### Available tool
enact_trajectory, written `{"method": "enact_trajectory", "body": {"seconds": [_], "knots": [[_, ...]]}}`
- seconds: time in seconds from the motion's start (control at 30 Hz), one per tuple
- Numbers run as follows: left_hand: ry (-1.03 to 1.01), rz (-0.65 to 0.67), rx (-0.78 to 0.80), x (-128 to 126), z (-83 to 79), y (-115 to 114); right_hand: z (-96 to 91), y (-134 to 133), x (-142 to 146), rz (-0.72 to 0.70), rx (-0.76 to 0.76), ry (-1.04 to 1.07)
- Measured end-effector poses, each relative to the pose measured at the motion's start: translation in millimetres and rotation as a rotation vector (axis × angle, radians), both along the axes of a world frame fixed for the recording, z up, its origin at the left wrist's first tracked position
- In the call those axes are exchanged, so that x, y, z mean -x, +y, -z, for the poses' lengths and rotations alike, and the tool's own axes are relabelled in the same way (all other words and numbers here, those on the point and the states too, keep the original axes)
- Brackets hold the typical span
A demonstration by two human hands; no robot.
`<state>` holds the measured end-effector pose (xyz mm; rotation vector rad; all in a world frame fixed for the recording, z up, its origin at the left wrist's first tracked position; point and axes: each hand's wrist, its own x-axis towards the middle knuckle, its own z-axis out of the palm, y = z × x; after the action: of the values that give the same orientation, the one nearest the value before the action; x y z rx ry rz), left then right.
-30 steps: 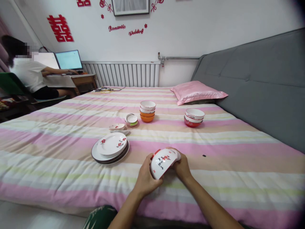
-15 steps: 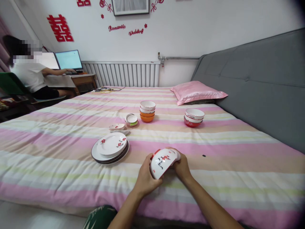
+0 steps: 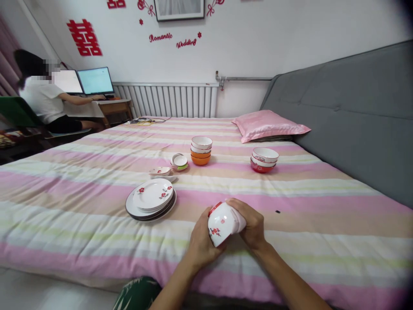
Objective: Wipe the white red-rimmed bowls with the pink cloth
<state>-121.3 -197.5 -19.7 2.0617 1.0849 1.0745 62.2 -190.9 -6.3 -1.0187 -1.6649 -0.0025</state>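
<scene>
I hold a white bowl point(image 3: 222, 223) with a red rim and red flower marks just above the striped bed cover, tipped so its outside faces me. My left hand point(image 3: 201, 243) grips it from below and the left, fingers wrapped round it. My right hand point(image 3: 251, 224) clasps its base from the right. A stack of white flowered plates point(image 3: 151, 199) lies on the bed to the left of my hands.
Farther back on the striped bed cover point(image 3: 322, 241) stand a stack of bowls on an orange one point(image 3: 200, 150), a stack on a red one point(image 3: 263, 159), and small saucers point(image 3: 178, 161) point(image 3: 160, 172). A pink pillow point(image 3: 267, 125) and grey headboard point(image 3: 348, 107) are at right. A person point(image 3: 45, 101) sits at a desk, far left.
The bowl has turned in my hands, so a different part of its pattern faces me. My right hand has shifted further over its base.
</scene>
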Motion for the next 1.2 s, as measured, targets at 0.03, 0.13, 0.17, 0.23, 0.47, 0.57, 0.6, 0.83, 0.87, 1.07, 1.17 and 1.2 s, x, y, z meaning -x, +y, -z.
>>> {"method": "enact_trajectory", "body": {"seconds": [0.03, 0.13, 0.17, 0.23, 0.47, 0.57, 0.6, 0.83, 0.87, 1.07, 1.17, 1.2], "knots": [[-0.015, 0.009, 0.006, -0.6, -0.9, -1.0, -1.9, -1.2, 0.4, 0.002, -0.020, -0.038], [-0.044, 0.028, -0.002, -0.2, -7.9, -4.0, -2.8, -4.2, 3.5, 0.015, -0.050, -0.079], [-0.045, 0.029, -0.001, 0.3, -10.5, -4.4, -2.3, -4.8, 4.8, 0.022, -0.052, -0.080], [-0.043, 0.028, 0.019, 1.4, -14.0, -3.9, -0.6, -4.9, 6.9, 0.035, -0.037, -0.077], [-0.064, -0.001, 0.113, 2.2, -10.6, 2.1, 11.5, 4.6, 3.2, -0.001, 0.170, 0.116], [-0.072, -0.006, 0.129, 2.3, -10.8, 1.3, 16.8, 7.5, 0.6, -0.049, 0.302, 0.226], [-0.074, -0.005, 0.132, 2.4, -11.2, 0.9, 18.2, 8.1, 0.3, -0.068, 0.335, 0.260], [-0.067, -0.007, 0.155, 2.8, -13.1, 1.9, 27.0, 13.8, 4.1, -0.097, 0.484, 0.450], [-0.069, -0.004, 0.154, 3.0, -13.2, 2.1, 28.0, 14.7, 4.5, -0.098, 0.499, 0.463], [-0.079, 0.018, 0.145, 5.0, -15.0, 1.2, 26.8, 13.2, 4.2, -0.093, 0.475, 0.451], [-0.056, 0.023, 0.072, 4.3, -13.7, 1.5, 19.0, 7.3, 2.6, -0.021, 0.312, 0.359], [-0.055, 0.021, 0.047, 3.7, -12.8, 1.6, 15.4, 5.0, 2.1, 0.017, 0.237, 0.304]]}}
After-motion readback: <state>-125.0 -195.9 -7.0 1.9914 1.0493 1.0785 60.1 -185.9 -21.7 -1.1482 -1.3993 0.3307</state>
